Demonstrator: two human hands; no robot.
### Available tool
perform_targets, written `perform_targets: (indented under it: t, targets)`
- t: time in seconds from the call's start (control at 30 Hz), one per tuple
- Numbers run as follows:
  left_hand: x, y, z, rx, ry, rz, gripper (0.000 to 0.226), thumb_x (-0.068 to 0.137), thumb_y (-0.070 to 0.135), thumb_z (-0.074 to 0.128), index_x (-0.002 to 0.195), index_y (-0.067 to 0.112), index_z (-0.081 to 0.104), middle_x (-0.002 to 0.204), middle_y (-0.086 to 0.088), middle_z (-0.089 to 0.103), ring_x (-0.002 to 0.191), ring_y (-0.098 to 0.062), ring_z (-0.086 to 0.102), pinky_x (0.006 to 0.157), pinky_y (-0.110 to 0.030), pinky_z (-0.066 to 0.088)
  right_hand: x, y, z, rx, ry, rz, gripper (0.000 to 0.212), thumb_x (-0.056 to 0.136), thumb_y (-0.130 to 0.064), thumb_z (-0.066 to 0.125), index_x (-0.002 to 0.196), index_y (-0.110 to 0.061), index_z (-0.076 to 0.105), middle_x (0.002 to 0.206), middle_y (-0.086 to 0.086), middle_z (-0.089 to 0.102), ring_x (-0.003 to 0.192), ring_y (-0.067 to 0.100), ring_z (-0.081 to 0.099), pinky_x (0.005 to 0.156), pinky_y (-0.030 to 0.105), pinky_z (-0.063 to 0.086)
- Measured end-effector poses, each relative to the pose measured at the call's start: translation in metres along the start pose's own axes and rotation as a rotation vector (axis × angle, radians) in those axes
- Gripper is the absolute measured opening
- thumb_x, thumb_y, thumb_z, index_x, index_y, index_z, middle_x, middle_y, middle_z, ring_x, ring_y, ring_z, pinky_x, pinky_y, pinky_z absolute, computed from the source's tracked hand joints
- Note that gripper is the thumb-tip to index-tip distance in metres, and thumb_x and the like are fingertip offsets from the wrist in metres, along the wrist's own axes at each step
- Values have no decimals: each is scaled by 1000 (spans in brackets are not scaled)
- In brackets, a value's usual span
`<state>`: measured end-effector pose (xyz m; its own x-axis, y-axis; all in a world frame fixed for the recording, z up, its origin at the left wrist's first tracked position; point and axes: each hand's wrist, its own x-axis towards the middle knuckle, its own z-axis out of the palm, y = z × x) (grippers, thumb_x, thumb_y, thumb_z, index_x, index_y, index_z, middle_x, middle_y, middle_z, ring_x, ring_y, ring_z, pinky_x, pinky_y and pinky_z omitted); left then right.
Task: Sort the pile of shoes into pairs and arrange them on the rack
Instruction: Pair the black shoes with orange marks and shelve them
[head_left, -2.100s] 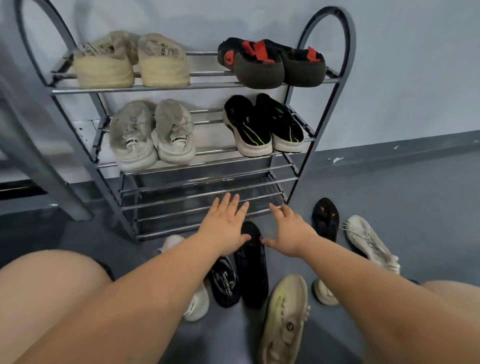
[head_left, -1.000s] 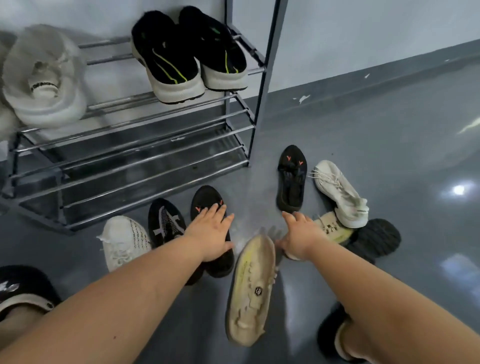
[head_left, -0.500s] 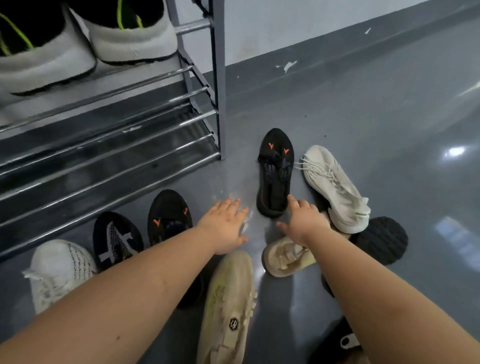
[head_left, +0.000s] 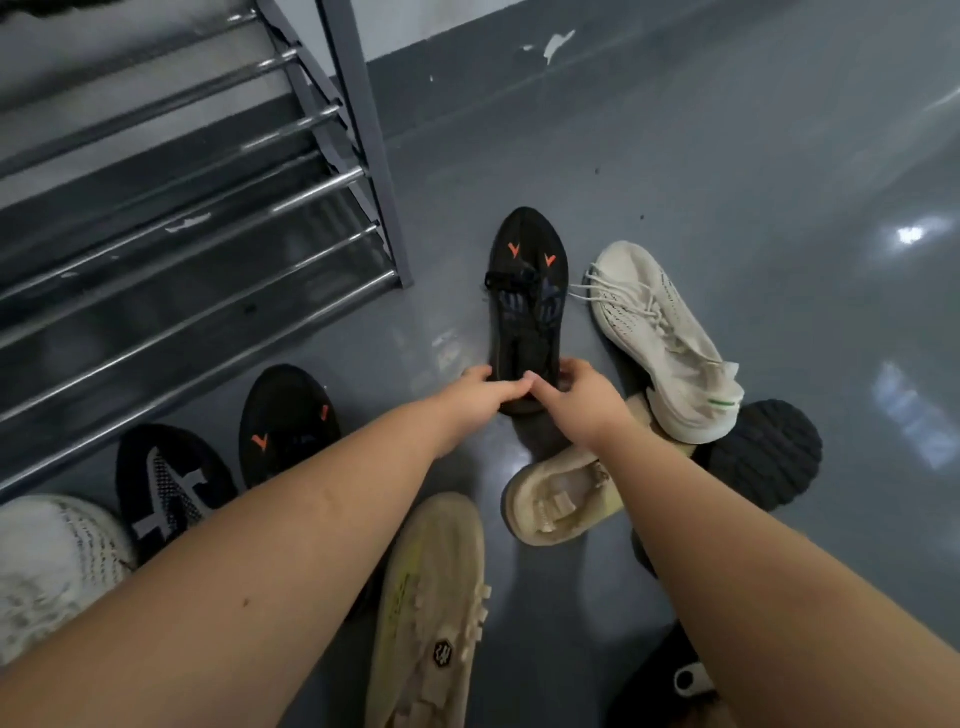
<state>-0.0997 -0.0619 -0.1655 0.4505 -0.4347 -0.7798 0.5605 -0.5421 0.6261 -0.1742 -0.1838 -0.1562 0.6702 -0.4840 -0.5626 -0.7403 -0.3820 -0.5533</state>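
Both hands, the left hand (head_left: 480, 392) and right hand (head_left: 576, 392), grasp the heel of a black shoe with orange marks (head_left: 527, 291) on the floor (head_left: 727, 182). Its match (head_left: 285, 421) lies left of them, beside the rack (head_left: 363, 171).

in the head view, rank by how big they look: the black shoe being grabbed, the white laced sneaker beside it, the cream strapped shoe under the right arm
1. White laced sneaker, largest
2. Black shoe with orange marks, close behind; both hands cover its heel
3. Cream strapped shoe, smallest, but the right arm hides part, so its rank is unsure

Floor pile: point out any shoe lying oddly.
A dark shoe at the right lies sole up, its tread showing, partly under the white sneaker. A cream shoe lies crosswise beneath the right forearm. The others sit upright.
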Motion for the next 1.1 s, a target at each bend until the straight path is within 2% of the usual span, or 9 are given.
perform_targets:
  t: [0.1, 0.2, 0.3, 0.4, 0.47, 0.67, 0.8, 0.93, 1.1]
  targets:
    - [-16, -3, 0, -254, 91, -37, 70, 83, 46, 61, 139, 16, 30, 135, -5, 50, 113, -16, 52, 81, -25, 41, -16, -15, 14, 144, 78, 16, 58, 84, -52, 59, 123, -10, 50, 115, 6, 63, 108, 23, 58, 78, 25, 37]
    - [-40, -14, -12, -250, 321, -15, 52, 88, 42, 56, 127, 12, 39, 130, -13, 52, 115, -28, 54, 96, -43, 47, -45, -28, 35, 331, 175, 64, 54, 79, -50, 67, 112, -10, 53, 110, 6, 62, 102, 21, 59, 77, 23, 37]
    - [-76, -23, -28, -392, 370, 15, 35, 94, 20, 51, 123, 2, 42, 130, -22, 50, 115, -34, 54, 87, -47, 51, -80, -40, 54, 524, 208, 134, 59, 71, -43, 78, 111, -12, 48, 109, 7, 58, 108, 24, 59, 83, 26, 43]
    - [-116, -39, -42, -447, 319, 16, 36, 95, 13, 49, 128, 0, 41, 131, -23, 49, 111, -32, 55, 74, -40, 52, -113, -52, 68, 729, 69, 265, 91, 68, -35, 82, 138, -2, 35, 128, 15, 54, 115, 28, 57, 97, 37, 48]
    - [-143, -55, -49, -479, 311, 13, 35, 95, 11, 49, 128, 3, 41, 130, -20, 49, 105, -28, 56, 66, -34, 52, -132, -55, 73, 782, -103, 266, 78, 72, -24, 81, 134, 5, 43, 118, 17, 62, 99, 29, 65, 82, 34, 56]
    - [-191, -126, -54, -358, 250, -6, 48, 93, 19, 55, 137, 14, 36, 125, -12, 54, 105, -25, 59, 75, -30, 51, -175, -38, 87, 741, -255, 192, 76, 76, 2, 73, 141, -6, 34, 104, 13, 65, 95, 30, 64, 67, 36, 56]
    - [-195, -165, -53, -213, 375, -126, 32, 93, 26, 53, 121, 10, 50, 116, -16, 56, 106, -29, 56, 72, -31, 46, -184, -17, 94, 523, -237, 94, 78, 77, 7, 70, 144, -8, 34, 112, 10, 65, 96, 22, 61, 86, 33, 51]
    - [-190, -191, -58, -331, 351, -301, 43, 91, 26, 55, 130, 7, 47, 129, -17, 53, 117, -34, 52, 83, -40, 52, -180, -2, 89, 318, -281, 32, 79, 78, 6, 69, 145, -14, 33, 123, 9, 61, 102, 19, 58, 94, 29, 46]
    - [-181, -196, -60, -502, 321, -334, 57, 88, 30, 60, 139, 20, 36, 138, -6, 42, 120, -29, 44, 86, -40, 49, -164, 2, 92, 471, -235, 98, 73, 80, 6, 67, 143, -12, 37, 109, 2, 59, 93, 17, 59, 86, 26, 47]
